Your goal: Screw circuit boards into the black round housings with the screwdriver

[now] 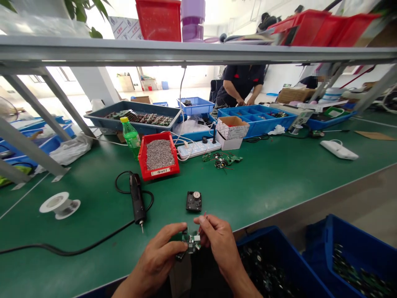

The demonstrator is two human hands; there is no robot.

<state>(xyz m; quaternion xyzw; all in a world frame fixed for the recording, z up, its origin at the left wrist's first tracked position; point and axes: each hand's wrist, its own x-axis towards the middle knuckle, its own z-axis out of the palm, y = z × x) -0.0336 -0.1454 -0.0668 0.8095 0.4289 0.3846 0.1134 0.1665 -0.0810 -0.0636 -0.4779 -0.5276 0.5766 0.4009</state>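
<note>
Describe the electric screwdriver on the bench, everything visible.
The electric screwdriver is black, slim and roughly cylindrical, its casing plastic-looking. A thin silvery bit protrudes from the near end. It lies on the green bench top, bit roughly toward the near edge, nearer than the red bin and left of the person's left hand. Its black cord loops about it, then runs off leftward. No hand touches it; whether it is powered can't be told.
</note>
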